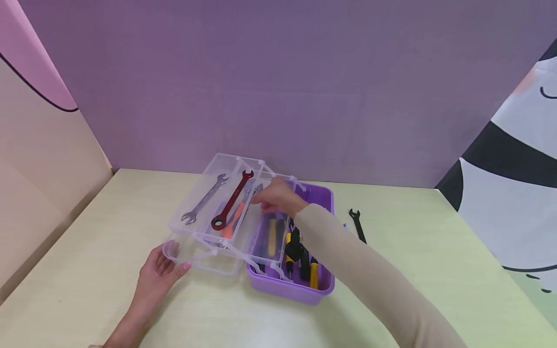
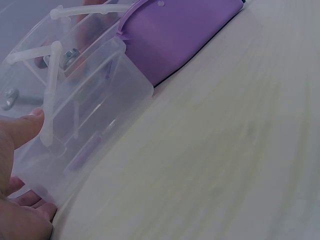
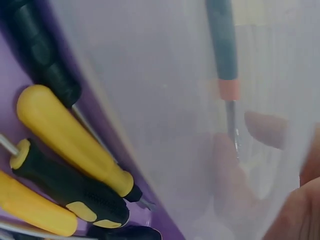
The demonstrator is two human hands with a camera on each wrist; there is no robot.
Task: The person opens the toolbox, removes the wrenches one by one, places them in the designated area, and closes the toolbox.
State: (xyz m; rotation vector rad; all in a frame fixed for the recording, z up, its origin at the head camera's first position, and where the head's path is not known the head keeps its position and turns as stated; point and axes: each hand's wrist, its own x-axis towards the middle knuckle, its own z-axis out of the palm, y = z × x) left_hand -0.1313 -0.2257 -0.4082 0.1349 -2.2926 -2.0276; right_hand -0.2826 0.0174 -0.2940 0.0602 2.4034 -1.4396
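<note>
My left hand point(image 1: 158, 273) grips the near left corner of a clear plastic tray point(image 2: 107, 95), thumb at a white hinge arm point(image 2: 48, 110) and fingers under the tray. Above it, a second clear tray bears a silver wrench point(image 1: 204, 200) and a dark red ratchet wrench point(image 1: 230, 205). Orange-handled tools point(image 1: 235, 220) show through the plastic. Over the right part of the trays my right hand point(image 1: 278, 195) reaches in. Seen through cloudy plastic in the right wrist view, its thumb and finger pinch the shaft of a screwdriver point(image 3: 225, 45) with a teal handle and red collar.
The trays fold out leftward from a purple toolbox point(image 1: 287, 290). Inside lie several screwdrivers, one yellow-handled point(image 3: 75, 137) and one black and yellow point(image 3: 70, 185). On the pale table point(image 1: 435, 261) a black wrench point(image 1: 358, 225) lies right of the box. A purple wall point(image 1: 278, 72) stands behind.
</note>
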